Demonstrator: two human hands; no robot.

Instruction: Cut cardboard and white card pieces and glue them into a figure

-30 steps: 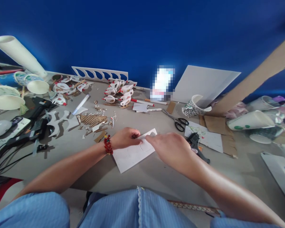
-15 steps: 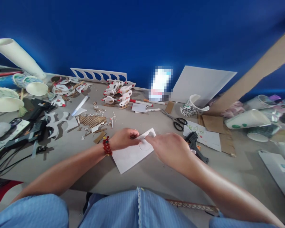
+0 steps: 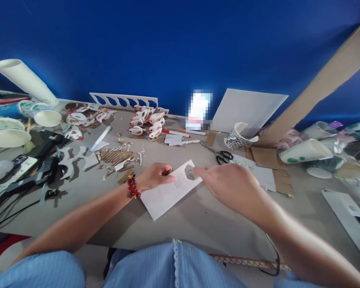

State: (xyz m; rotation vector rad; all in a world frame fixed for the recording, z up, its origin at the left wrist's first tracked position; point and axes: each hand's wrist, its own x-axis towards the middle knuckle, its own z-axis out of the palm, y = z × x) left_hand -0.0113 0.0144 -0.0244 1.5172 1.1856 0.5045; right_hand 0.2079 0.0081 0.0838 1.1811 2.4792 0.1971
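A flat piece of white board (image 3: 163,198) lies slanted on the table in front of me. My left hand (image 3: 157,176) holds its upper left edge, thumb on top and fingers curled. Near the board's upper right corner is an oval hole (image 3: 191,172), with grey table showing through. A short curved line marks the surface left of the hole. My right hand (image 3: 225,178) is closed at the hole's right side, fingertips pinched together. Whatever the fingers hold, if anything, is hidden by the hand.
Behind my hands lie small white bird shapes (image 3: 154,120), a red marker (image 3: 175,132) and black-handled scissors (image 3: 223,156). Corrugated cardboard (image 3: 115,157) and scraps lie left. Glue guns (image 3: 45,172) with cables sit farther left. A patterned cup (image 3: 238,138) and cardboard (image 3: 265,156) stand right.
My right hand has shifted right relative to the board, and the oval hole now shows more openly. My left hand keeps its hold. The view has moved slightly.
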